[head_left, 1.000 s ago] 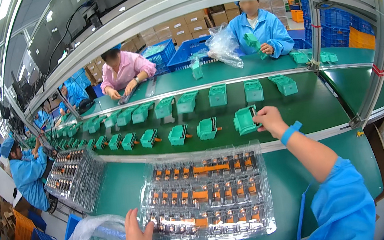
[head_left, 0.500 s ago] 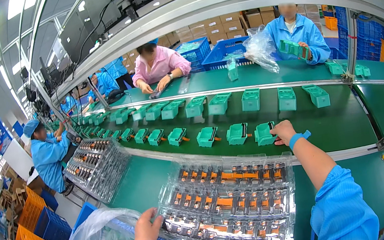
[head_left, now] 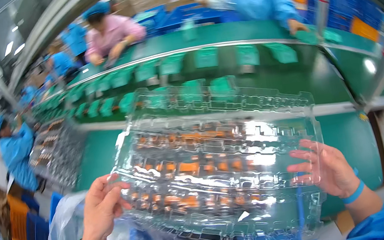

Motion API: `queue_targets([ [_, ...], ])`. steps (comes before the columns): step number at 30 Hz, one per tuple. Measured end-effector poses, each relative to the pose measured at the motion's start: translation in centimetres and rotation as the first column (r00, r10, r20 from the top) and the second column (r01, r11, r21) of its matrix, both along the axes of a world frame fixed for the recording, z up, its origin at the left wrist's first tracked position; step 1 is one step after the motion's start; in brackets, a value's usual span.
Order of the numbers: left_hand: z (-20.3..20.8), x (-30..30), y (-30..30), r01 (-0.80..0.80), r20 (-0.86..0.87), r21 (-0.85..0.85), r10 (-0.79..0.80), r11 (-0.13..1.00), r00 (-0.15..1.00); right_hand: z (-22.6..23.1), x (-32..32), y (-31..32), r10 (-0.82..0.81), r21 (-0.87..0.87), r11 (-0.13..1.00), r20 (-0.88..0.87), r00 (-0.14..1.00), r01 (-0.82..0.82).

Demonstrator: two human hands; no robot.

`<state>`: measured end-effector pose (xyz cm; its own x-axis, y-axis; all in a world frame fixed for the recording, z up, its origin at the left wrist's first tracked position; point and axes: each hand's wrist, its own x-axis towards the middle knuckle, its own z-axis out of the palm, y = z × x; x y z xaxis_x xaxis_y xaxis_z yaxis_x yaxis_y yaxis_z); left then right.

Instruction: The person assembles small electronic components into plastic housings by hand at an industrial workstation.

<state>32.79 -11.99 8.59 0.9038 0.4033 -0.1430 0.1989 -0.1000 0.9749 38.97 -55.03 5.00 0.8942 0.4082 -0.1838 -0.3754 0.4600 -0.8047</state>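
A clear plastic blister tray (head_left: 280, 176) with moulded pockets is raised and tilted in front of me. My left hand (head_left: 102, 203) pinches its left edge between thumb and fingers. At the right edge, my right hand (head_left: 326, 169) grips the same tray, with some fingers seen through the plastic. Behind and below it, orange-and-copper parts (head_left: 189, 167) lie in rows in the stacked trays, showing through the clear sheet. Glare and motion blur hide much of their detail. Beyond the tray's far edge are green plastic housings (head_left: 222, 87) on the dark green belt (head_left: 305, 80).
A second tray stack (head_left: 54, 145) stands at left beside a co-worker in blue (head_left: 16, 156). A clear bag (head_left: 65, 238) lines a blue bin at lower left. Across the belt are a person in pink (head_left: 112, 32) and one in blue (head_left: 261, 0). Metal frame posts rise at right.
My right hand has left the green housing on the belt and moved back to the tray's right edge. Both hands now hold a clear tray raised above the stack. The view has shifted.
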Motion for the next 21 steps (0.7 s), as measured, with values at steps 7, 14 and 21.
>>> queue_targets([
  [7,1.1,5.1,-5.1,0.252,0.006,0.194,-0.258,0.948,0.966,-0.9,-7.6,-3.1,-0.347,0.063,0.933,-0.104,0.932,0.354],
  [14,2.8,8.9,-18.0,0.710,0.167,0.111,-0.717,0.696,0.677,-4.5,-23.6,-16.0,-0.963,0.000,0.242,0.121,0.240,0.970],
  [21,1.7,9.6,-22.2,0.785,0.106,0.279,-0.831,0.552,0.546,-11.8,-41.9,-24.7,-0.880,-0.075,-0.435,0.246,-0.406,0.897],
])
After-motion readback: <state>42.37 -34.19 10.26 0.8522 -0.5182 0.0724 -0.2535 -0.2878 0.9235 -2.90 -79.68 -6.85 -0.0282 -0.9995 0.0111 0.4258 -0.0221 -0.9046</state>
